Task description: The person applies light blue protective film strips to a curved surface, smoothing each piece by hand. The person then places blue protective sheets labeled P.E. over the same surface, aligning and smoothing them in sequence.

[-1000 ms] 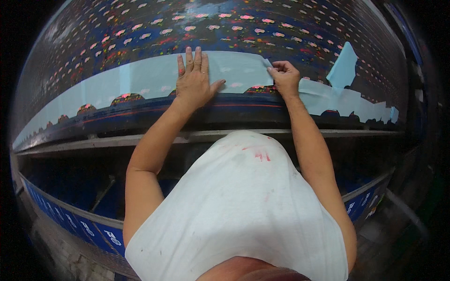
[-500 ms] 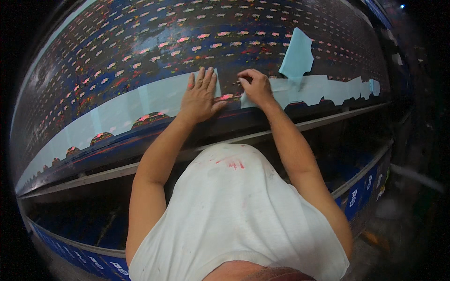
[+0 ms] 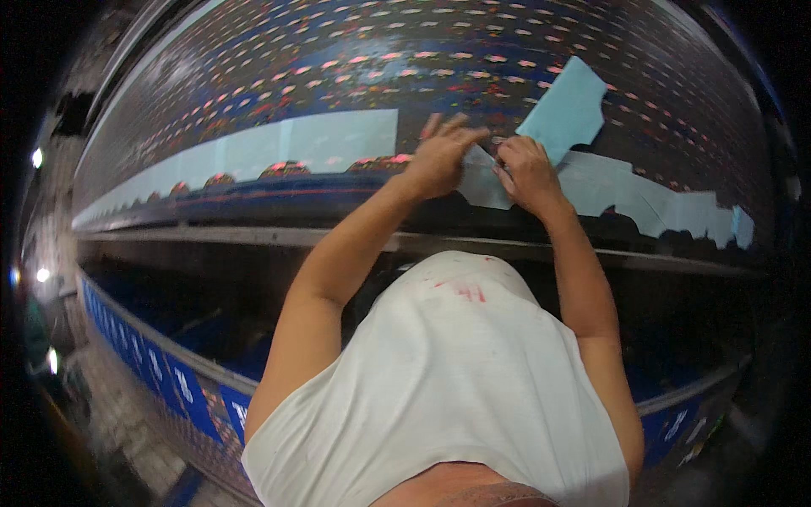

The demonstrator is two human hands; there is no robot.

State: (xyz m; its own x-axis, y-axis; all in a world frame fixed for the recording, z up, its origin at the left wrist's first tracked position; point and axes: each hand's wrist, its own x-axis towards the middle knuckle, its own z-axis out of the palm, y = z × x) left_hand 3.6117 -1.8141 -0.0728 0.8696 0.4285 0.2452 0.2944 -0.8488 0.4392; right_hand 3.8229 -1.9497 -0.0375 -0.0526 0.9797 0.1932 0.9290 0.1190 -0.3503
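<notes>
Left hand (image 3: 438,163) (blurred) has quit the left pale strip (image 3: 325,140).

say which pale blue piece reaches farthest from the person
The angular pale-blue piece just beyond the right hand, toward the right; it juts out across the patterned surface, while the other pieces lie along the near edge.

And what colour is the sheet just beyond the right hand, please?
The sheet is light blue, clearest in the head view.
</notes>
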